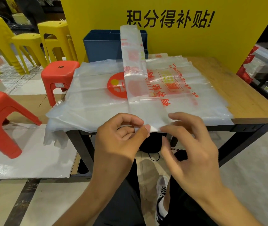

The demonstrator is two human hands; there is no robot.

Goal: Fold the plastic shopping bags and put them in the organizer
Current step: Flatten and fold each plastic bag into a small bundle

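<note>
A long narrow strip of folded translucent plastic bag (134,66) with red print runs from the table's near edge up to the blue organizer bin (102,46) at the back, its far end leaning on the bin. It lies on a stack of flat plastic bags (94,95) that covers most of the wooden table (237,88). My left hand (122,137) pinches the strip's near end between thumb and forefinger at the table's front edge. My right hand (188,144) touches the same end from the right, fingertips on the plastic.
A red stool (60,74) stands left of the table, another red stool (1,118) nearer at far left, yellow stools (55,39) behind. A yellow sign board (179,30) rises behind the table. A shelf with packaged goods (257,62) is at right. The flat bags overhang the table's front left corner.
</note>
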